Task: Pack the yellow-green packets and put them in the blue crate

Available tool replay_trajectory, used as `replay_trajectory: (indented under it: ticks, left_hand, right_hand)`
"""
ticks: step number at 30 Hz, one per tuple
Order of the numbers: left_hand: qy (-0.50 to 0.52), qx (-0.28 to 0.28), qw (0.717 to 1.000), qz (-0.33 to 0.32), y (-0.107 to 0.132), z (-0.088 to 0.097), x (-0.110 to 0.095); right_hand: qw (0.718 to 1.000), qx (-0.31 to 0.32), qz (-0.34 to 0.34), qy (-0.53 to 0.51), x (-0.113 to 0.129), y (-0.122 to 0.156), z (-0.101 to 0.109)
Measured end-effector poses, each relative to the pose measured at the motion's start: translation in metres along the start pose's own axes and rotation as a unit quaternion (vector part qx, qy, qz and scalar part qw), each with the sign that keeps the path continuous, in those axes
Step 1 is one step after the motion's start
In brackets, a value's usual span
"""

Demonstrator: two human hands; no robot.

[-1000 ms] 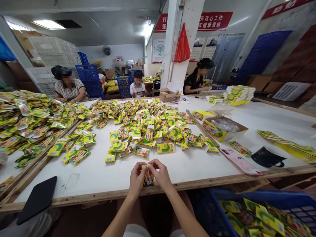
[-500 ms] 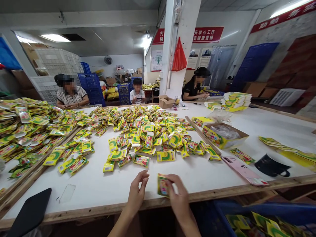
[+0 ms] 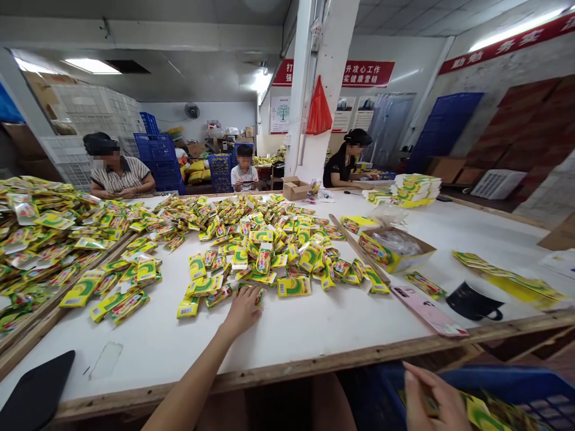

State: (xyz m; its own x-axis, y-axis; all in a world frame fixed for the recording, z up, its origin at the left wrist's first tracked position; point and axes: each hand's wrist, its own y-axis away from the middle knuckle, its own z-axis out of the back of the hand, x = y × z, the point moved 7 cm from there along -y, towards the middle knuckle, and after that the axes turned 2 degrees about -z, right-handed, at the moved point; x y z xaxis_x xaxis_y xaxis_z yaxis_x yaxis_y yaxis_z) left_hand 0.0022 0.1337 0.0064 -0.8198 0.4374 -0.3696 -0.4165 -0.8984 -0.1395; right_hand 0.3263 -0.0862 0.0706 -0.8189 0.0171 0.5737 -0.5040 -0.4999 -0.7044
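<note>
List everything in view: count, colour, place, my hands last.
Table: one, white, centre
Near crate: one, blue, lower right
Packets: too many to count, yellow and green, table and near crate
Phone: one, pink, table's right
Mug: one, black, right of phone
Patterned box: one, yellow, right of heap
Small carton: one, brown, far table edge
Stacked cartons: several, yellow and white, table's far right
Slab: one, black, lower left
Bag: one, red, upper centre
Banners: at least two, red, walls
Fan: one, dark, back wall
Stacked crates: several, blue and white, back left
Other people: three, varied clothing, across table
Left hand: one, bare, on a packet
Right hand: one, bare, at near crate
</note>
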Motion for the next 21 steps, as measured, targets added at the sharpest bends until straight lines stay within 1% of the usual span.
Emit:
replay_trajectory:
  ticks: [4,6,8,10,12,14,16,18,21]
  left_hand:
    - [-0.025,-0.010,1.000,0.008,-0.004,0.014,0.004]
    - [-0.035,-0.018,0.999,0.016,-0.004,0.020,0.006]
    - [-0.024,-0.037,0.999,0.023,0.000,0.023,0.004]
    - [0.016,-0.078,0.996,0.031,0.010,0.024,-0.003]
    - [0.087,-0.122,0.988,0.032,0.025,0.022,-0.016]
    - [0.169,-0.140,0.975,0.029,0.040,0.016,-0.030]
    - [0.233,-0.130,0.963,0.035,0.052,0.010,-0.043]
    - [0.265,-0.115,0.956,0.050,0.061,0.007,-0.050]
    - [0.297,-0.102,0.948,0.047,0.069,0.009,-0.053]
  right_hand:
    - [0.990,0.089,-0.029,-0.103,0.024,0.020,-0.045]
    - [0.980,0.131,-0.037,-0.145,0.035,0.027,-0.062]
    - [0.970,0.162,-0.052,-0.175,0.045,0.035,-0.076]
    - [0.959,0.186,-0.077,-0.198,0.053,0.043,-0.091]
    - [0.946,0.212,-0.104,-0.224,0.065,0.052,-0.107]
    - [0.925,0.244,-0.121,-0.263,0.080,0.060,-0.125]
    - [0.902,0.277,-0.125,-0.308,0.097,0.066,-0.142]
    - [0.881,0.309,-0.122,-0.336,0.111,0.072,-0.155]
    - [0.867,0.336,-0.126,-0.346,0.118,0.077,-0.169]
